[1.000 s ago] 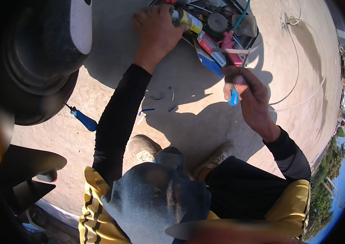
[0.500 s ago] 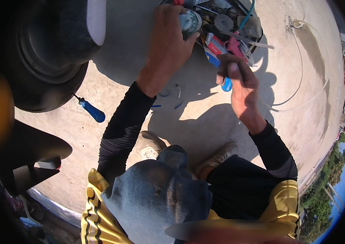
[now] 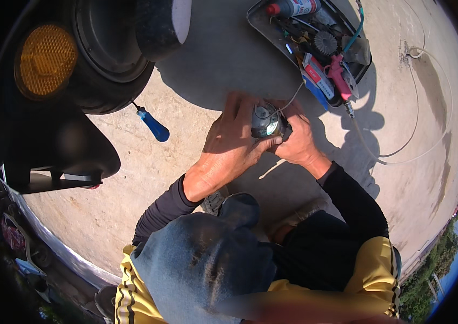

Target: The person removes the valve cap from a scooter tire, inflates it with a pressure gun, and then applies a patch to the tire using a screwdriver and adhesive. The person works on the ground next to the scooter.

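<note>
Between my two hands is a small round can with a shiny greenish end (image 3: 264, 124). My left hand (image 3: 232, 141) wraps its left side, the thumb laid along the near edge. On the far right side of the can my right hand (image 3: 300, 134) closes round it, fingers partly hidden. A thin pale flexible strip (image 3: 293, 99) arcs up from the can between the hands; its lower end crosses the can's face, and which fingers pinch it is hidden. Just beyond the hands, a pink air blow gun (image 3: 338, 77) lies on the tray.
A black tray (image 3: 265, 36) holds a red-capped bottle (image 3: 300, 7), a toothed gear (image 3: 325, 42) and a red-and-white box (image 3: 319, 75). A clear hose (image 3: 401, 162) loops over the concrete at right. At left, a blue-handled screwdriver (image 3: 153, 125) sticks out beside a vehicle's tyre and orange reflector (image 3: 46, 60).
My left hand has brought the can down from beside the tray. My right hand has moved in with the strip and now closes on the can too. The view has shifted.
</note>
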`<state>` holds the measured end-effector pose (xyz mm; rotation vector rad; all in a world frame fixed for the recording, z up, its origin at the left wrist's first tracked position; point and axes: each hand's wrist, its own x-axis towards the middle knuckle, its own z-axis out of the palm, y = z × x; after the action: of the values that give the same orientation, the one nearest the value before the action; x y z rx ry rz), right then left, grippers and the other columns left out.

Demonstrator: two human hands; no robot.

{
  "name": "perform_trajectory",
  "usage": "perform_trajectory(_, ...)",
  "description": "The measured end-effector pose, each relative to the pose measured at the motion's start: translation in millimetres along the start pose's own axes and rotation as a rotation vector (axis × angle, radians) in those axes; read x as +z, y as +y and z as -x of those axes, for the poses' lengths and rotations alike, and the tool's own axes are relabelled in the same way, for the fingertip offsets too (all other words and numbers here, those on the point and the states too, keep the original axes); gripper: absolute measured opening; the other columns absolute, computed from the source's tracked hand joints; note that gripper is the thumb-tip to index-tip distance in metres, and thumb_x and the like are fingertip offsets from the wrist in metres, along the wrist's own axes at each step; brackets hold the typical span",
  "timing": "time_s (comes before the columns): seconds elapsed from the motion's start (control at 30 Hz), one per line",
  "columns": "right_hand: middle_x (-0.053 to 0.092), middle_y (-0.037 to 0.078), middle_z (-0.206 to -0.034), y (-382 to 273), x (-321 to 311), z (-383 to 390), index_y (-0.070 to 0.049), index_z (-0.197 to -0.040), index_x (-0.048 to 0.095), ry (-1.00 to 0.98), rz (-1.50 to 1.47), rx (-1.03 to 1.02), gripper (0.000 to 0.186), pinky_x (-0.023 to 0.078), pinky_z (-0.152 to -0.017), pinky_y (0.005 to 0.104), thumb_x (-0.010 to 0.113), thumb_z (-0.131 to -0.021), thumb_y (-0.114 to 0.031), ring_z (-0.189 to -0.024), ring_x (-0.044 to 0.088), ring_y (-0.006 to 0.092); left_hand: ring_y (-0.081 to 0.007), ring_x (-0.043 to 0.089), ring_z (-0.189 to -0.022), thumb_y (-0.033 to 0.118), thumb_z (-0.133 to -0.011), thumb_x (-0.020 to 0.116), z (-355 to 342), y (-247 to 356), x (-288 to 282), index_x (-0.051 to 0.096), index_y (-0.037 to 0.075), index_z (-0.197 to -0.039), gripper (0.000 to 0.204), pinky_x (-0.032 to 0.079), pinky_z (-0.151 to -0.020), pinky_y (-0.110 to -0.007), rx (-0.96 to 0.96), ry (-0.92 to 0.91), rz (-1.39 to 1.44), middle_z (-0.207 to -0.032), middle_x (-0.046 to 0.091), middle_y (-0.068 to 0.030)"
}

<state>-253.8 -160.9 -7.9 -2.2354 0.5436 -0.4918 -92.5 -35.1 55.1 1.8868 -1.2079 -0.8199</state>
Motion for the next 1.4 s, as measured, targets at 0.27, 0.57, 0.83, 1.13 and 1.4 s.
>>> perform_trajectory(0.27, 0.072, 0.013, -0.118, 0, -25, 6, -0.006, -0.124, 0.068, -0.154, -0.229, 0.166, 0.074, 0.053, -0.103, 0.0466, 0.096, -0.057, -0.025, -0.118, 0.064, 0.0369, -0.0346, 0.065, -0.102, 0.027, -0.087, 0.085, -15, -4, -27, 0.063, 0.005, -0.135, 0.056, 0.057, -0.087, -0.044, 0.49, -0.107, -0.298, -0.12, 0.061, -0.0151)
perform_trajectory(0.57, 0.069, 0.017, -0.126, -14, -24, 18, -0.001, -0.129, 0.067, -0.018, -0.298, 0.178, 0.081, 0.048, -0.11, 0.0478, 0.1, -0.063, -0.034, -0.124, 0.062, 0.0374, -0.0361, 0.07, -0.091, 0.027, -0.089, 0.083, -20, 12, -20, 0.063, 0.005, -0.131, 0.051, 0.058, -0.078, -0.041, 0.529, -0.08, -0.358, -0.105, 0.067, -0.0152)
perform_trajectory(0.83, 0.069, 0.015, -0.126, -9, -13, 12, -0.003, -0.126, 0.068, 0.028, -0.158, 0.106, 0.073, 0.052, -0.105, 0.0461, 0.099, -0.064, -0.025, -0.118, 0.066, 0.0354, -0.0332, 0.072, -0.098, 0.026, -0.09, 0.082, -12, 11, -12, 0.063, 0.005, -0.132, 0.05, 0.062, -0.078, -0.039, 0.396, -0.042, -0.547, -0.117, 0.068, -0.0143)
perform_trajectory(1.13, 0.069, 0.014, -0.129, -5, -29, 13, -0.002, -0.13, 0.067, -0.099, -0.156, 0.158, 0.078, 0.053, -0.104, 0.0411, 0.099, -0.06, -0.017, -0.12, 0.066, 0.0312, -0.0335, 0.067, -0.101, 0.005, -0.088, 0.073, -11, 4, -16, 0.061, 0.005, -0.135, 0.049, 0.059, -0.077, -0.041, 0.574, -0.167, -0.399, -0.111, 0.063, -0.0146)
perform_trajectory(1.4, 0.068, 0.012, -0.125, -9, -14, 12, -0.004, -0.127, 0.068, 0.004, -0.259, 0.257, 0.076, 0.056, -0.099, 0.0426, 0.101, -0.061, -0.021, -0.115, 0.067, 0.0329, -0.0279, 0.072, -0.077, 0.034, -0.089, 0.082, -9, 9, 4, 0.065, 0.003, -0.113, 0.042, 0.059, -0.065, -0.038, 0.318, 0.023, -0.732, -0.095, 0.068, -0.0116)
